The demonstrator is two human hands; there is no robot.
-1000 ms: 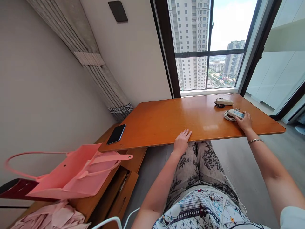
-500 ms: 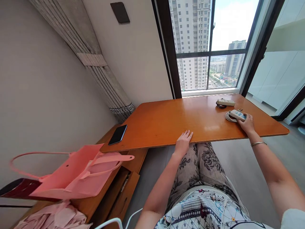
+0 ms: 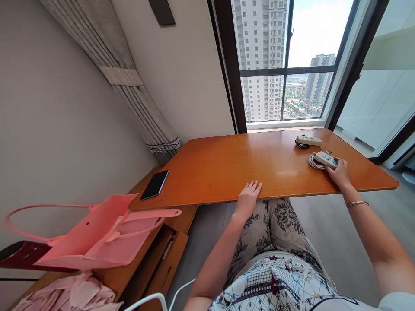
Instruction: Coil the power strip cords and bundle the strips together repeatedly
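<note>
My right hand (image 3: 339,173) is closed around the near right end of a white power strip (image 3: 326,159), whose pale cord is coiled at its left side. Just behind it lies a second, cream power strip (image 3: 308,140) with a dark cord bundled at its left end. Flat on the front edge of the orange-brown table (image 3: 207,168) rests my left hand (image 3: 249,198), fingers stretched out, holding nothing. A black phone (image 3: 154,185) lies at the table's left end.
Left of the table, a pink bag (image 3: 97,235) stands on a wooden cabinet (image 3: 175,259) with an open drawer. Pink cloth (image 3: 69,296) lies in front of the bag. A window (image 3: 287,65) is behind the table, and a gathered curtain (image 3: 139,99) hangs at left.
The view has shifted slightly. Both hands keep their places, the right one still on the white power strip and the left one on the table edge.
</note>
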